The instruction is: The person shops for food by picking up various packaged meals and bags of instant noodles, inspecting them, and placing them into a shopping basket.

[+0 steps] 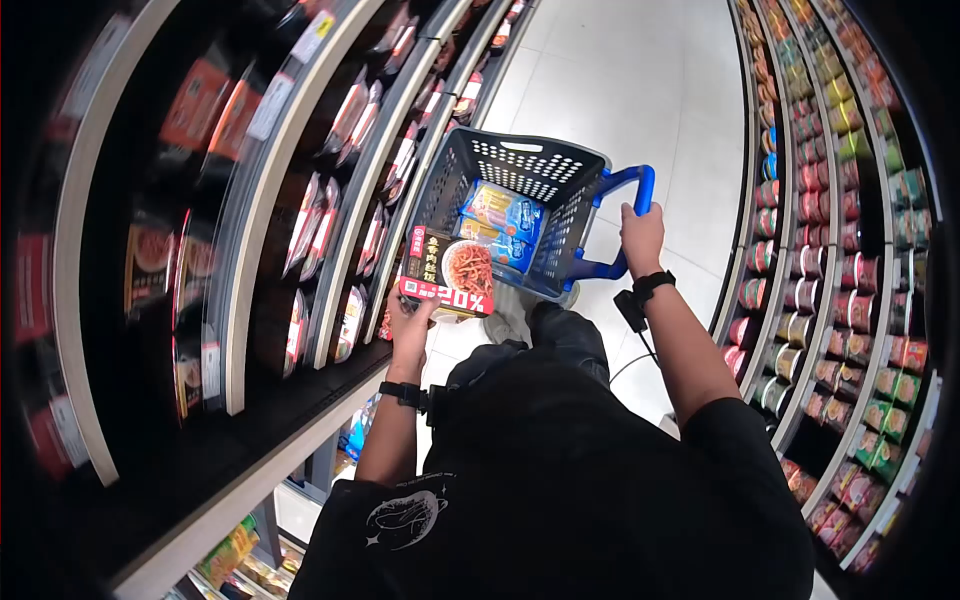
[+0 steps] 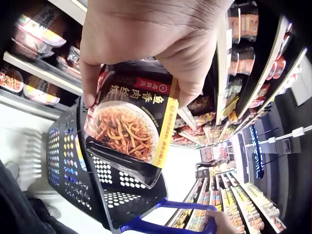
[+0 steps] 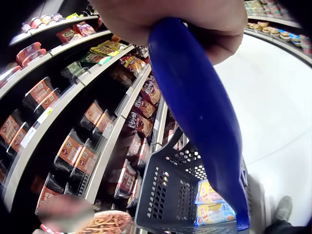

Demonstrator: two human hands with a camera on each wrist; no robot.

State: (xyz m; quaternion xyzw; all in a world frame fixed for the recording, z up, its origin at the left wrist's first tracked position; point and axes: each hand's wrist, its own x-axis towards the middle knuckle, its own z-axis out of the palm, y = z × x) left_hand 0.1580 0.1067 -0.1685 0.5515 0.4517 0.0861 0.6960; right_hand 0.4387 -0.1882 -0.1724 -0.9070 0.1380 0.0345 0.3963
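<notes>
My left hand [image 1: 408, 325] grips a boxed ready meal [image 1: 447, 270] with a picture of shredded meat and a large "20%" on its sleeve. In the left wrist view the thumb and fingers hold the boxed meal [image 2: 127, 117] by its two sides, over the rim of the basket. My right hand [image 1: 642, 238] is wrapped round the blue handle [image 1: 640, 190] of a dark grey shopping basket [image 1: 455, 190] with perforated walls. Inside the basket lie blue-and-yellow packets [image 1: 500, 215]. The right wrist view shows the handle [image 3: 195, 97] from close up, under the curled fingers.
A shelf rack [image 1: 300, 120] with packaged meals stands close on the left. Across the pale floor [image 1: 640, 80], another rack [image 1: 810, 250] of cups and tubs runs along the right. The person's shoes [image 1: 505, 325] show behind the basket.
</notes>
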